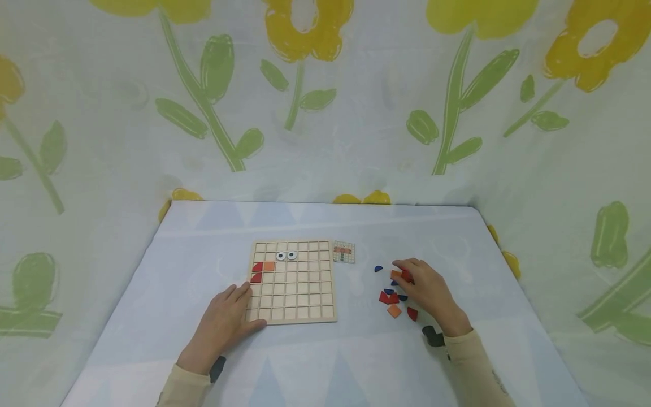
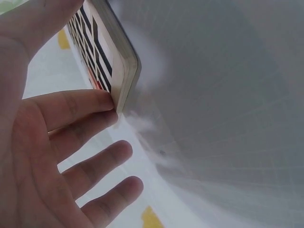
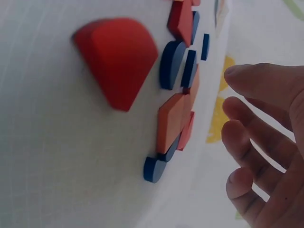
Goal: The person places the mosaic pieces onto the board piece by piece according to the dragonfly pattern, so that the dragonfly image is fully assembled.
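Note:
A wooden grid board (image 1: 297,294) lies left of centre on the table. On it are two red quarter-round pieces (image 1: 256,277), an orange square (image 1: 269,266) and two round eye pieces (image 1: 281,256). My left hand (image 1: 220,323) rests at its near left corner, fingers fairly straight, with index and middle fingertips at the board's edge (image 2: 127,78). Above a loose pile of pieces is my right hand (image 1: 429,288), its fingers loosely bent and nothing between them in the right wrist view. Under it lie red quarter-rounds (image 3: 118,61), orange squares (image 3: 170,123) and blue half-rounds (image 3: 172,64).
A small printed card (image 1: 344,252) with a gridded picture lies against the board's right side. One blue half-round (image 1: 378,268) sits a little apart from the pile. Flower-patterned cloth (image 1: 325,141) rises behind the table and along its sides.

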Motion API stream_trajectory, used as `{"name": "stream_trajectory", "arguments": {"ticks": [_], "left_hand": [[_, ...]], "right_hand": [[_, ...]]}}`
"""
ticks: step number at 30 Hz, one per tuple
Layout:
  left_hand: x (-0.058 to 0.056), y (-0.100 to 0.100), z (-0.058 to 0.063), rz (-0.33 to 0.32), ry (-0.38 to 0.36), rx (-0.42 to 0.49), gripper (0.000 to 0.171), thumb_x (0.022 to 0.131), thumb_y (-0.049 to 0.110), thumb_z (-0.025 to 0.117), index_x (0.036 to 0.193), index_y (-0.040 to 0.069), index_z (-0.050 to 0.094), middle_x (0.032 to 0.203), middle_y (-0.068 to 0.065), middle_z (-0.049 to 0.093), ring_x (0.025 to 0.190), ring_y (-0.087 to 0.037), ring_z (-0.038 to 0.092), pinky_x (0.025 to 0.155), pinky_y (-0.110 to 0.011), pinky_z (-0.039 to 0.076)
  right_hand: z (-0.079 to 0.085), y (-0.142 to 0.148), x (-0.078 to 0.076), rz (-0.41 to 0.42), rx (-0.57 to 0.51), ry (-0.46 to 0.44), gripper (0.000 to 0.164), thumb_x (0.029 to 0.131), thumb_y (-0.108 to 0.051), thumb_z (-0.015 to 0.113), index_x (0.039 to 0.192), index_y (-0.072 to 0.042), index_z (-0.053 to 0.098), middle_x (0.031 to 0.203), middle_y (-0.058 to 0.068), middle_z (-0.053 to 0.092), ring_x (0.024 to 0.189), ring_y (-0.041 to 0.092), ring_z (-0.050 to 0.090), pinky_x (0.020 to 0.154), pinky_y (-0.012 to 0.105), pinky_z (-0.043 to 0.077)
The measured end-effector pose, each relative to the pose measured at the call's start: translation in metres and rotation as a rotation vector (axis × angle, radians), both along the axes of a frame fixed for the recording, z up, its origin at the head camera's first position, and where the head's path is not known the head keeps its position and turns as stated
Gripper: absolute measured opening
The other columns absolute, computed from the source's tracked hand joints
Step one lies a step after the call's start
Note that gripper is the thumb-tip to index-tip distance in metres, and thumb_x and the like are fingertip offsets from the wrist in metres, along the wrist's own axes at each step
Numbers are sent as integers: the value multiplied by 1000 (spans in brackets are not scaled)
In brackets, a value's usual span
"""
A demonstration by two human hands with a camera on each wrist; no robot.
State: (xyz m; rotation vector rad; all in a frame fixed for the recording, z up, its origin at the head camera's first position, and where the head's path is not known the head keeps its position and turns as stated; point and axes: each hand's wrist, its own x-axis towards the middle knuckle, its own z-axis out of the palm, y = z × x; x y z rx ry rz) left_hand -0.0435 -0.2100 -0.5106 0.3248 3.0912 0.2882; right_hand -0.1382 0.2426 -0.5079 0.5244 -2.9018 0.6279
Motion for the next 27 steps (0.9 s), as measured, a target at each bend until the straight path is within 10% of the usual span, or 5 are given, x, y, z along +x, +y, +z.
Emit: {"name": "stream_trajectory", "arguments": {"ticks": [27], "left_hand": [[1, 0, -2, 1, 8, 8, 90, 80, 55, 81, 138, -10, 56, 147, -22, 52, 134, -45, 47, 112, -59, 40]], "right_hand": [[-6, -15, -21, -20, 157, -116, 20, 89, -23, 79, 107, -14, 80, 96, 2, 67, 77, 14, 58, 66, 29, 58]]}}
